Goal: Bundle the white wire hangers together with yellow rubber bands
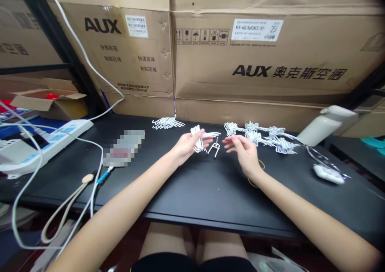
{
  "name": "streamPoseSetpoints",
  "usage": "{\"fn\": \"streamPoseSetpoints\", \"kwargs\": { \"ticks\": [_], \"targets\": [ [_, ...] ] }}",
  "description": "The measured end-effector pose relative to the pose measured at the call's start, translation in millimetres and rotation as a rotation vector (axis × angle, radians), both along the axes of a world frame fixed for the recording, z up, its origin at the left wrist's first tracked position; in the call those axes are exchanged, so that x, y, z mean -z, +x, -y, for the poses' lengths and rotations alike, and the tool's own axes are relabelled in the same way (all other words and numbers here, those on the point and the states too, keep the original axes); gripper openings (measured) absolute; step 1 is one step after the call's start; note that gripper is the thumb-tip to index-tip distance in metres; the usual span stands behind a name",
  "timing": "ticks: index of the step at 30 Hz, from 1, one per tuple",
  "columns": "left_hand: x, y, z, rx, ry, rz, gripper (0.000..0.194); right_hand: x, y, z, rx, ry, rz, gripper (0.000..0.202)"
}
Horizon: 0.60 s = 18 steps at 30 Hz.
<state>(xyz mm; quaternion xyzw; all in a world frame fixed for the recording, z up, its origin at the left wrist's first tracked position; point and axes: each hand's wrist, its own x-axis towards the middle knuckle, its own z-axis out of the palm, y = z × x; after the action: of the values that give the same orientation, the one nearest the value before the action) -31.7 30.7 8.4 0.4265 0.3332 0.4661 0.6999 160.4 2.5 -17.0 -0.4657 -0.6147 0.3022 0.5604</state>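
Note:
My left hand (189,145) holds a bundle of thin white hooked pieces (197,139) between thumb and fingers above the black table (192,191). Just right of it, a small white forked piece (214,147) is near my left fingertips; whether it touches them is unclear. My right hand (242,149) has its fingers apart, facing the left hand, with nothing seen in it. A loose pile of white hooks (167,122) lies at the back, left of my hands. Several tied white bundles (276,137) lie behind and right of my right hand. A yellow loop (261,165) lies by my right wrist.
Large cardboard boxes (204,75) stand along the table's back. A white bottle (325,125) and a white case (328,174) are at the right. Leftward are a power strip (57,141), a blurred-out phone-like object (124,148), a strap (64,210) and loose white cables.

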Motion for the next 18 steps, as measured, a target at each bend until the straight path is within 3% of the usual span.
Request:
{"fn": "streamPoseSetpoints", "kwargs": {
  "ticks": [4, 7, 14, 18],
  "targets": [
    [-2.0, -3.7, -8.1, -0.168, -0.089, 0.101, 0.025, 10.4, 5.6, -7.2, -0.079, 0.118, 0.547, 0.044],
    [-1.8, -4.2, -8.7, -0.213, -0.097, 0.117, 0.023, 17.0, 7.8, -9.8, -0.172, 0.080, 0.730, 0.044],
    [2.8, -3.6, -7.8, -0.168, -0.059, 0.077, 0.023, 11.8, 4.2, -7.0, -0.191, 0.122, 0.557, 0.058],
    [2.6, -2.4, -6.3, -0.187, -0.072, 0.041, 0.015, 7.6, -1.5, -2.3, -0.194, 0.146, 0.412, 0.036]
  ]
}}
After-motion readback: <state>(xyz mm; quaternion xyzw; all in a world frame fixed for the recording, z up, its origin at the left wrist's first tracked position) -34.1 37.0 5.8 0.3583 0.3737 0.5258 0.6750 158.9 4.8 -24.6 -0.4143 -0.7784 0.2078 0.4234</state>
